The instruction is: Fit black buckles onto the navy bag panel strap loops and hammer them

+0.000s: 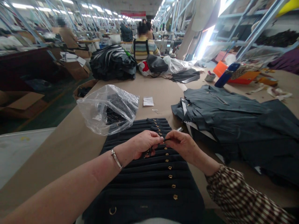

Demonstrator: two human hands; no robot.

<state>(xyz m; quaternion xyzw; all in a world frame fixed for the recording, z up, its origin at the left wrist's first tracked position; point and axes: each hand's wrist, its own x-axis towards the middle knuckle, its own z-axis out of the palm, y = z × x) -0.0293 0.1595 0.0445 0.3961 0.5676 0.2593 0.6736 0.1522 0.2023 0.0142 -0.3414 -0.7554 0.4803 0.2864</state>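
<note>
Between my hands, over a row of overlapping dark panels (144, 189), is a small dark zipper pull (166, 139). My left hand (147, 143) pinches one end with thumb and forefinger, and more dark strips (147, 152) are tucked under its curled fingers. Thumb and fingers of my right hand (178, 141) close on the other side of the pull. Gold zipper sliders (169, 168) run down the panels in a line. On the farther panels, dark pulls (154, 128) lie beside the sliders. My fingers hide the slider directly beneath them.
A clear plastic bag (93, 115) with dark pieces lies at the far left of the panels. Dark cut material (233, 115) is heaped on the right. Farther back are a white paper square (148, 101), an orange box (243, 77) and a dark pile (113, 62).
</note>
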